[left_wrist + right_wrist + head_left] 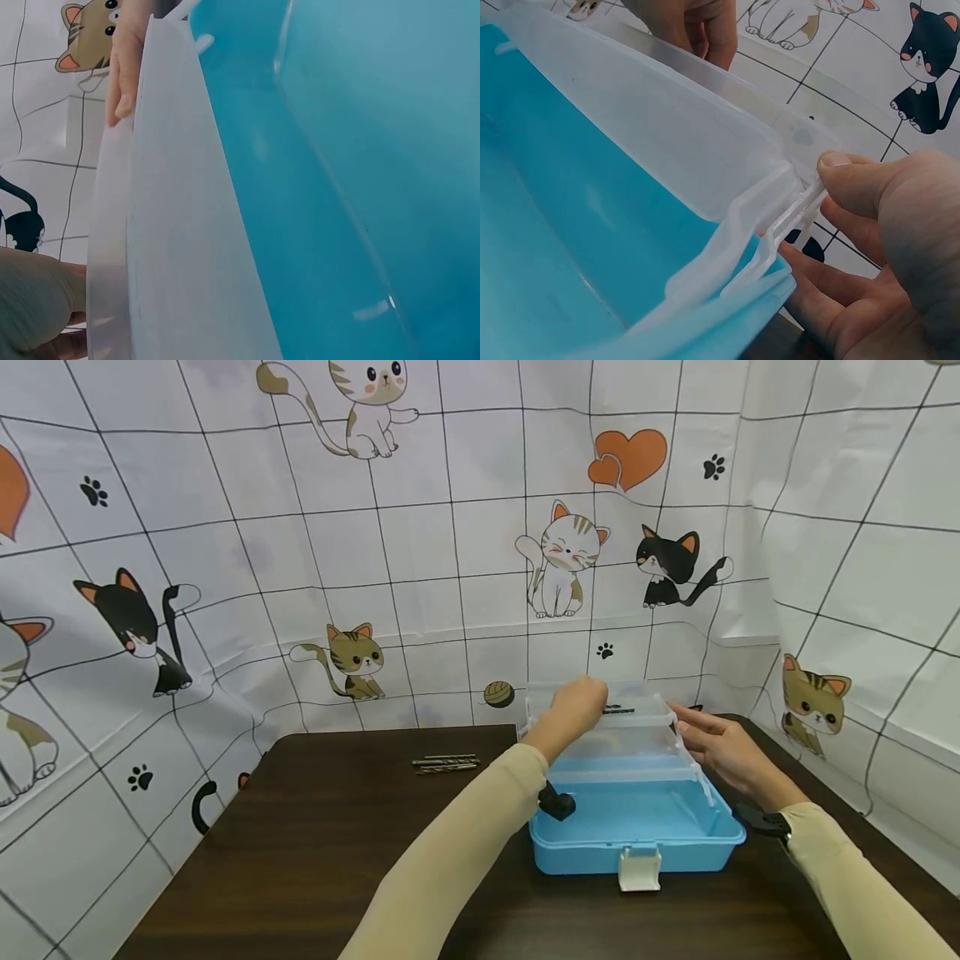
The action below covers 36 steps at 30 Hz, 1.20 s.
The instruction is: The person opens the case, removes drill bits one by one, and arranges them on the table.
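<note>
A light-blue plastic toolbox [585, 857] stands open, with a translucent tray [637, 742] raised on hinged arms over its back part. My left hand [572, 717] reaches down into the tray from the left, fingers bent; its fingertips are hidden, and I cannot tell whether they hold something. Small dark drill bits [619, 710] lie beside those fingers in the tray. At the tray's right end, my right hand [723, 750] pinches the edge, the thumb [838, 169] on the corner and the other fingers beneath and behind it. Bare blue floor shows inside the box.
Several metal drill bits [446, 764] lie together on the dark wooden table [322, 843], left of the box. A white latch [639, 870] hangs at the box's front. A cat-printed cloth [420, 552] rises behind the table and along its right side.
</note>
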Motion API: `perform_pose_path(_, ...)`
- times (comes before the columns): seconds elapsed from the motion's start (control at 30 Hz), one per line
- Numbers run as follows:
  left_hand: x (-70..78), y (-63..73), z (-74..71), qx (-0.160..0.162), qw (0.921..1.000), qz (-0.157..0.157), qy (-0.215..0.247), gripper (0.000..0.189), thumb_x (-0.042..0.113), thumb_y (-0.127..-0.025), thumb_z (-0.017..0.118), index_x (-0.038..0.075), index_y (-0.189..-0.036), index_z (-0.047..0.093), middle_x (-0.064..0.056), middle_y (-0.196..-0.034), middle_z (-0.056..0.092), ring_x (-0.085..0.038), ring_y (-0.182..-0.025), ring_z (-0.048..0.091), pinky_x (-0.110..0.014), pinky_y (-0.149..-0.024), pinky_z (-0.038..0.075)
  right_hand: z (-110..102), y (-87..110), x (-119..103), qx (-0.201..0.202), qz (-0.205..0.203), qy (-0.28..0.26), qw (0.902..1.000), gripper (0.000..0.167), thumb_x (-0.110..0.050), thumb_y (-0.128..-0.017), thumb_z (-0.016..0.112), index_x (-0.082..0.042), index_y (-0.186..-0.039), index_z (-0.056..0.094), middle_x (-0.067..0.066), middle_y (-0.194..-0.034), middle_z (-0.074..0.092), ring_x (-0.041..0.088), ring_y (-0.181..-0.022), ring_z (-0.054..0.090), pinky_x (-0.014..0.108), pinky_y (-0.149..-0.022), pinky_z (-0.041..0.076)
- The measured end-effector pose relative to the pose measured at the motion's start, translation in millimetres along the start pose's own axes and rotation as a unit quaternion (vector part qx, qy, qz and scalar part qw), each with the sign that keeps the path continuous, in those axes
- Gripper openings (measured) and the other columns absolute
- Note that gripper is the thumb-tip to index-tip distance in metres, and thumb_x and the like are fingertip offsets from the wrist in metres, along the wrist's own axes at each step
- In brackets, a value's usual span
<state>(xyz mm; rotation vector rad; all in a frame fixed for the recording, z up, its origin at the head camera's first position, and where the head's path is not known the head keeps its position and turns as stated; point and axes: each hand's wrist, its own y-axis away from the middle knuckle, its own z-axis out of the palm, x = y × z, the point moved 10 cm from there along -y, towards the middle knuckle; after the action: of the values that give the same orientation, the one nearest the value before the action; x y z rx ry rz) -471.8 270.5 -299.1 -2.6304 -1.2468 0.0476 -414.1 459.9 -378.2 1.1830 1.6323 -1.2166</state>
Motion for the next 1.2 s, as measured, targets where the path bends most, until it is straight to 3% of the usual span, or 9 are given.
perform_pose_path(0.1,0.3,-2.5,-4.8,0.001,0.9999,0.006,0.014,0.032,0.011,-0.106,0.057,0.014,-0.073,0.056,0.002,-0.072,0.056,-0.009,-0.055,0.03,-0.022,-0.047,0.032,-3.0,-0.4,-5.2,0.003,-0.003,0.001,1.0,0.058,-0.028,-0.108,0.054,-0.006,-0.158,0.036,0.017,-0.155,0.042,0.009,-0.116,0.062,0.035,-0.087,0.056)
perform_pose_path(0.17,0.0,-3.1,-7.6,0.002,0.9997,0.012,0.021,0.03,0.009,-0.104,0.059,0.013,-0.074,0.061,0.002,-0.075,0.06,-0.008,-0.056,0.031,-0.021,-0.048,0.033,-5.2,-0.7,-6.4,0.007,-0.004,0.004,1.0,0.058,-0.028,-0.108,0.055,-0.006,-0.158,0.037,0.018,-0.155,0.042,0.009,-0.115,0.062,0.035,-0.086,0.057)
perform_pose_path(0.27,-1.5,-2.2,-10.2,0.009,0.9992,0.018,0.033,0.018,0.008,-0.101,0.064,0.013,-0.089,0.077,0.003,-0.092,0.071,-0.005,-0.064,0.049,-0.018,-0.057,0.045,-4.4,-1.1,-5.3,0.005,-0.006,-0.003,1.0,0.057,-0.028,-0.108,0.055,-0.006,-0.158,0.037,0.018,-0.155,0.042,0.009,-0.116,0.062,0.036,-0.088,0.056)
perform_pose_path(0.37,-3.9,0.6,-9.1,0.011,0.999,0.021,0.039,0.014,0.007,-0.099,0.068,0.012,-0.102,0.08,0.002,-0.106,0.074,-0.008,-0.08,0.064,-0.02,-0.067,0.053,-1.4,-1.5,-0.2,-0.001,-0.008,-0.013,0.9999,0.056,-0.026,-0.108,0.055,-0.006,-0.158,0.037,0.016,-0.154,0.044,0.01,-0.118,0.062,0.037,-0.089,0.056)
perform_pose_path(0.67,-6.9,8.2,-6.5,0.011,0.9979,0.033,0.055,0.018,0.003,-0.099,0.065,0.011,-0.103,0.081,0.0,-0.11,0.074,-0.01,-0.085,0.066,-0.021,-0.069,0.053,1.3,0.9,9.3,0.004,0.004,-0.002,1.0,0.059,-0.029,-0.108,0.055,-0.005,-0.158,0.036,0.025,-0.157,0.036,0.008,-0.117,0.061,0.037,-0.089,0.056)
perform_pose_path(0.8,-5.8,6.1,-14.7,0.017,0.9977,0.039,0.052,0.016,0.004,-0.098,0.068,0.01,-0.108,0.079,0.0,-0.108,0.074,-0.013,-0.093,0.068,-0.02,-0.074,0.054,-3.6,3.0,5.6,0.008,0.008,-0.002,0.9999,0.059,-0.03,-0.108,0.055,-0.006,-0.158,0.036,0.025,-0.157,0.035,0.007,-0.117,0.06,0.036,-0.089,0.056)
perform_pose_path(0.93,-4.1,6.0,-24.7,0.027,0.9974,0.049,0.046,0.016,0.004,-0.096,0.069,0.01,-0.106,0.08,0.001,-0.104,0.074,-0.013,-0.092,0.069,-0.019,-0.073,0.054,-6.1,3.5,2.1,0.007,0.005,0.0,1.0,0.06,-0.031,-0.108,0.055,-0.006,-0.158,0.036,0.024,-0.157,0.036,0.005,-0.116,0.061,0.035,-0.088,0.056)
perform_pose_path(1.2,-9.1,17.4,-34.5,0.014,0.9985,0.046,0.028,0.019,0.002,-0.098,0.065,0.01,-0.108,0.079,0.001,-0.106,0.073,-0.013,-0.096,0.067,-0.02,-0.076,0.053,-0.3,0.4,-0.9,-0.005,-0.008,0.007,0.9999,0.058,-0.028,-0.108,0.054,-0.005,-0.158,0.035,0.026,-0.158,0.033,0.01,-0.119,0.059,0.038,-0.089,0.056)
